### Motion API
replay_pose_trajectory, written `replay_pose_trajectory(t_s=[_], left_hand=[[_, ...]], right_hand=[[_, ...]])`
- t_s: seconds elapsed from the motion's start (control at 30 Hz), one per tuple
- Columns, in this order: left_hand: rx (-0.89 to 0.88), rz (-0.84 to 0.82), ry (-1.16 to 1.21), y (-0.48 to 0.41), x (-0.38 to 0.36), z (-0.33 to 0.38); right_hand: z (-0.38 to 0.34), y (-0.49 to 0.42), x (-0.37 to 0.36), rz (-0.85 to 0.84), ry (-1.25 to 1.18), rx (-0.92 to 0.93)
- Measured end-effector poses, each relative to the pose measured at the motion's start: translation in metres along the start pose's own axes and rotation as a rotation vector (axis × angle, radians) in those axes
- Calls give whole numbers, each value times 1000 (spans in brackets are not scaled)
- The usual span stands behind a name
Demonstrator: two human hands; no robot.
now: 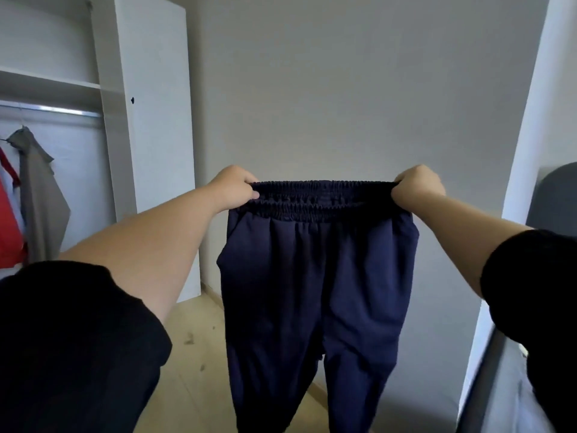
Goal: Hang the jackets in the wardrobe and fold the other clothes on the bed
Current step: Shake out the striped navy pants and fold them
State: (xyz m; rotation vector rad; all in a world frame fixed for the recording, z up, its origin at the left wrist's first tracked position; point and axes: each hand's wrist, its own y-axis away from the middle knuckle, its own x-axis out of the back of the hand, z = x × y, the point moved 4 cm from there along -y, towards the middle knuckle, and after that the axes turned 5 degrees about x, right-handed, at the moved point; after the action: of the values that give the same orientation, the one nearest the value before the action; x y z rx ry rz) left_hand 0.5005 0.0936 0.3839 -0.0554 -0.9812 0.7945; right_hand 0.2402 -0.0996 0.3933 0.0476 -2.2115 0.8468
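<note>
Here both hands, left hand [234, 187] and right hand [418, 186], grip navy trousers [315, 276] outstretched.

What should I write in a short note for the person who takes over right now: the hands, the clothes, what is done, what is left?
Left hand: fingers curled round one end of the waistband of the navy trousers.
Right hand: grips the other end.
The trousers hang unfolded in the air, above the floor, beside the bed.
Done: a grey jacket and a red garment hang on the rail in the open wardrobe.
Left: fold the trousers on the bed. Other clothes are out of view.
</note>
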Motion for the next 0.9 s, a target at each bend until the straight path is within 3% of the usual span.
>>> replay_pose_trajectory(t_s=[0.07,0.17,0.23,0.47,0.6,0.67,0.77,0.83,0.9], left_hand=[[63,21,201,-1,4,-2],[150,-263,390,6,-10,1],[180,-353,496,11,-18,4],[230,-590,706,15,-35,-5],[83,-763,768,25,-34,-17],[60,-754,720,26,-34,-22],[163,-607,671,24,-34,-25],[214,-470,627,22,-34,-24],[230,-284,589,18,-36,-18]], right_hand=[[3,-2,3,-48,-97,19],[10,7,2,-318,-395,-64],[16,15,0,-474,-575,-113],[32,26,-9,-549,-771,-243],[50,26,-17,-712,-782,-208],[57,33,-20,-914,-784,-148],[61,43,-20,-1144,-782,-34],[57,42,-26,-1065,-713,-57],[48,34,-32,-776,-665,-113]])
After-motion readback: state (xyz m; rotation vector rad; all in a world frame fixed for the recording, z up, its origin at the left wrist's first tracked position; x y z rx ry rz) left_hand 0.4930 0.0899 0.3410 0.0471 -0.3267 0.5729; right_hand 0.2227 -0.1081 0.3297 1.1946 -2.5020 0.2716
